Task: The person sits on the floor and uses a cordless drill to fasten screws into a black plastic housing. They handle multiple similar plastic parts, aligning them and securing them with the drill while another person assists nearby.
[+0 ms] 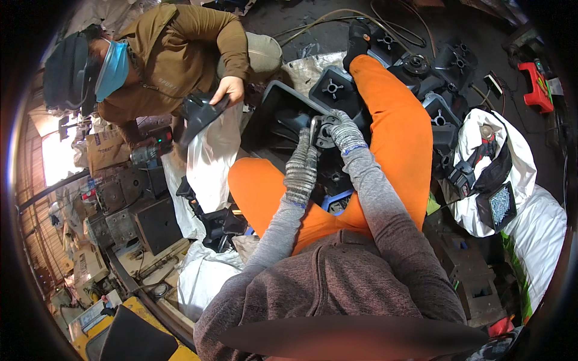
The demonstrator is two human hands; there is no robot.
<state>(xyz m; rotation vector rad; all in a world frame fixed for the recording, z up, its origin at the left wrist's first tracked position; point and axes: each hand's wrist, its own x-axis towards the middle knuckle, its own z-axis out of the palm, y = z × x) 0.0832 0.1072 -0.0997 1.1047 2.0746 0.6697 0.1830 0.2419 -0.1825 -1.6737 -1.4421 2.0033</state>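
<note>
- Between the orange legs, in the middle, is a small grey metal piece point(326, 135) with dark holes. It sits up at the fingers, over dark plastic parts.
- The left hand point(303, 166), in a striped glove, has its fingers closed on the metal piece from the left.
- The right hand point(345, 132), in a speckled glove, is closed on it too, from the right.
- Just past the hands, to the left, is a big black tub point(278, 95). Beside it, on the right, is a black part point(332, 88) with a star shape in it.
- Far left, a co-worker in a brown jacket point(171, 51) and a blue mask point(113, 71) holds a black plastic part point(203, 114) in one hand. A drill point(144, 154) is by the other.
- The jacket has small pale letters on the chest.
- On the left, a brown bag point(108, 151) has dark print on it.
- On the right, a black box point(498, 206) full of little screws sits on a white sack point(522, 157).
- Far right is a red tool point(535, 88).
</note>
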